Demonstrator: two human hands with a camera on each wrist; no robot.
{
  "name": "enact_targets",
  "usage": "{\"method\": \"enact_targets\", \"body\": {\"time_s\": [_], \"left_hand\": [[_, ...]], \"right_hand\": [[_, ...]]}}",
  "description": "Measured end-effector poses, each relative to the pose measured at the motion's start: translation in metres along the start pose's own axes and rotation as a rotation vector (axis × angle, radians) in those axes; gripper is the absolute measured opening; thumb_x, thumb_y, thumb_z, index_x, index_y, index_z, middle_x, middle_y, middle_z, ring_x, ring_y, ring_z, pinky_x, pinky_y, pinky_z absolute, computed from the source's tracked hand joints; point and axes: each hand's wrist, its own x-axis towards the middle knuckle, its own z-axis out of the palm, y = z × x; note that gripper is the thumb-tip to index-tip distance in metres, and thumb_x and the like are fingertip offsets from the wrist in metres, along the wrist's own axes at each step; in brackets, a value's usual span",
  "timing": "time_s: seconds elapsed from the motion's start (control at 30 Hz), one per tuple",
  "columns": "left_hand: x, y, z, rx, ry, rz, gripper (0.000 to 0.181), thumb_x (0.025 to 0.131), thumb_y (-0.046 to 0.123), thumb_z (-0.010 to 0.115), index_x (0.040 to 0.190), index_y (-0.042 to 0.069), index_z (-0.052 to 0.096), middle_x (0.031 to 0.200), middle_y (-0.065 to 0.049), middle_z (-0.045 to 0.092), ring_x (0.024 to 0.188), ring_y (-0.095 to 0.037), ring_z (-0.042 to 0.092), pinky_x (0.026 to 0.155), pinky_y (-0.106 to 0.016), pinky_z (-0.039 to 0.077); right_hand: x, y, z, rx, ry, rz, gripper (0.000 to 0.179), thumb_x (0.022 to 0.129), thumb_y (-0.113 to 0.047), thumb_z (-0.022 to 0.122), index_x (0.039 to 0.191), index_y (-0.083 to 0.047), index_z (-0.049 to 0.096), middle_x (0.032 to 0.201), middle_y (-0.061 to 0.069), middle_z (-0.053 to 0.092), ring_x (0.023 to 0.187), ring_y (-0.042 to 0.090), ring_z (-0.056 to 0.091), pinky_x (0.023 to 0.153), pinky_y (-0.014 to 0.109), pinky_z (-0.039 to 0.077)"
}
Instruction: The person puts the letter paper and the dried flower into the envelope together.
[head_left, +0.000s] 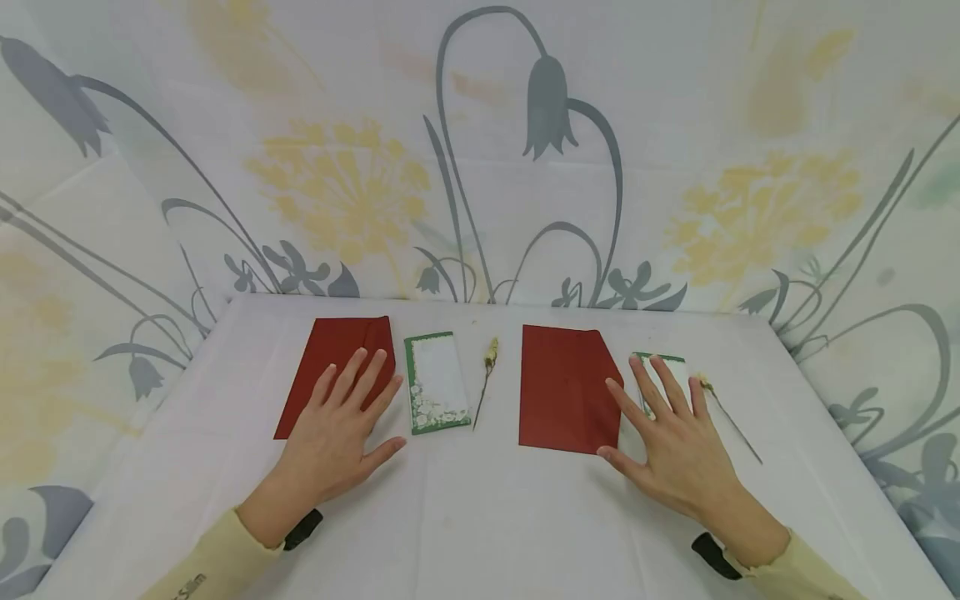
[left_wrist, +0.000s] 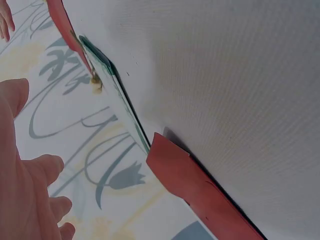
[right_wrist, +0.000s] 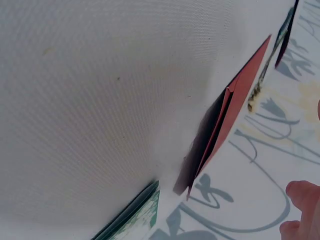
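Observation:
My left hand point(head_left: 339, 432) is spread, palm down, over the near part of a red envelope point(head_left: 341, 342) in the head view. To its right lies a green-edged white card point(head_left: 441, 379) with a floral border, then a small dried flower point(head_left: 490, 358) on a thin stem. My right hand point(head_left: 675, 446) is likewise spread, holding nothing. Its thumb and index finger overlap the edge of a second red envelope point(head_left: 566, 392), and its other fingers partly hide a second green-edged card point(head_left: 663, 360). Beside its little finger lies another dried flower point(head_left: 731, 417). In the left wrist view, the left fingers point(left_wrist: 47, 167) stand apart from the envelope point(left_wrist: 187, 180).
A white cloth point(head_left: 465, 525) covers the table. Behind and at both sides hangs a pale curtain point(head_left: 510, 192) printed with grey and yellow flowers. A black band point(head_left: 303, 529) shows at the left wrist, and another band point(head_left: 715, 557) at the right.

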Motion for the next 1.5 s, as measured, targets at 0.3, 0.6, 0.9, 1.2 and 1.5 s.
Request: {"method": "enact_targets", "body": {"time_s": [0.3, 0.6, 0.9, 1.2, 1.5], "left_hand": [[0.0, -0.002, 0.001, -0.01, 0.017, 0.012, 0.075, 0.093, 0.059, 0.052, 0.151, 0.012, 0.043, 0.161, -0.019, 0.025, 0.147, -0.04, 0.018, 0.117, -0.056, 0.011], [0.003, -0.009, -0.001, -0.119, 0.064, -0.031, 0.059, 0.089, 0.04, 0.071, 0.138, 0.01, 0.06, 0.14, -0.015, 0.056, 0.13, -0.035, 0.05, 0.11, -0.052, 0.034], [-0.001, -0.025, -0.001, -0.263, 0.147, -0.136, 0.044, 0.087, 0.023, 0.073, 0.127, 0.008, 0.065, 0.119, -0.013, 0.069, 0.109, -0.033, 0.065, 0.084, -0.048, 0.055], [-0.01, -0.043, 0.0, -0.384, 0.123, -0.285, 0.04, 0.09, 0.017, 0.07, 0.128, 0.006, 0.062, 0.119, -0.017, 0.067, 0.106, -0.037, 0.064, 0.075, -0.051, 0.056], [-0.012, -0.063, 0.004, -0.54, 0.043, -0.357, 0.046, 0.092, 0.014, 0.068, 0.135, 0.005, 0.055, 0.128, -0.021, 0.062, 0.115, -0.042, 0.058, 0.089, -0.057, 0.049]], "right_hand": [[-0.001, 0.0, 0.0, 0.021, -0.012, 0.013, 0.078, 0.095, -0.071, 0.037, 0.15, -0.016, 0.044, 0.165, 0.01, 0.018, 0.15, 0.034, 0.014, 0.116, 0.06, 0.012], [0.003, -0.006, -0.003, 0.166, 0.044, 0.085, 0.063, 0.093, -0.045, 0.064, 0.144, -0.011, 0.053, 0.152, 0.014, 0.044, 0.139, 0.033, 0.038, 0.092, 0.052, 0.049], [0.006, -0.015, 0.003, 0.398, 0.052, 0.192, 0.058, 0.089, -0.024, 0.074, 0.142, -0.009, 0.055, 0.147, 0.014, 0.049, 0.13, 0.037, 0.048, 0.089, 0.055, 0.05], [0.01, -0.021, 0.009, 0.599, -0.011, 0.267, 0.054, 0.094, -0.026, 0.07, 0.142, -0.009, 0.054, 0.147, 0.015, 0.05, 0.133, 0.039, 0.047, 0.096, 0.062, 0.042], [0.02, -0.03, 0.016, 0.727, -0.096, 0.328, 0.053, 0.095, -0.028, 0.068, 0.143, -0.011, 0.054, 0.145, 0.01, 0.053, 0.134, 0.035, 0.047, 0.098, 0.057, 0.044]]}}
